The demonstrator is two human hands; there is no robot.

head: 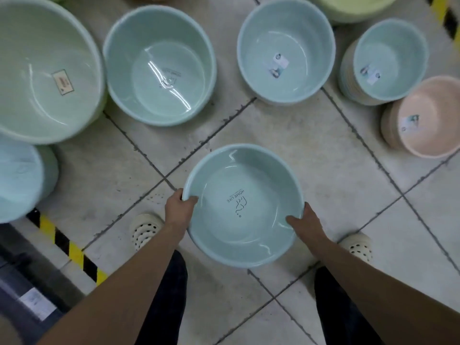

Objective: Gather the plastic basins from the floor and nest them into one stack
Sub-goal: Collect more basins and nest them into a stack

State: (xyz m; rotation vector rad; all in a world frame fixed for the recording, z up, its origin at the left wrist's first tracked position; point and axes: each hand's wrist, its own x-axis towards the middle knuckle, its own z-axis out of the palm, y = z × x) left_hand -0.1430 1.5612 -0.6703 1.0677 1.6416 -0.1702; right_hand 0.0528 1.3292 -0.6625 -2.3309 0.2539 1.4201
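I see both hands on one pale blue basin (pixel 249 235), held open side up over the tiled floor (pixel 323 158), between the person's two white shoes (pixel 145 230). The left hand (pixel 179 206) grips the rim on the basin's left side, thumb hooked inside and the other fingers (pixel 178 192) curled round the outside. The right hand (pixel 305 224) grips the opposite rim the same way, with its thumb lying inside against the wall. The basin holds nothing. Printed lettering and a small line drawing show on its bottom.

More basins stand in a row on the far part of the floor, all mouth up. A large green basin (pixel 37 70) with a label inside sits toward the far left corner. Just beside it stands a second blue basin (pixel 159 66), then, a little apart, a third blue basin (pixel 286 48) with a sticker inside. Farther right, a small blue basin (pixel 388 58) tops a stack of nested ones, and a pink basin (pixel 433 115) tops another stack just beside it at the right edge. A yellow-green basin (pixel 353 6) is cut off at the far edge. Another blue stack (pixel 20 180) stands at the left edge, near the green basin.

Yellow-and-black hazard tape (pixel 64 245) runs along the floor's near left edge.
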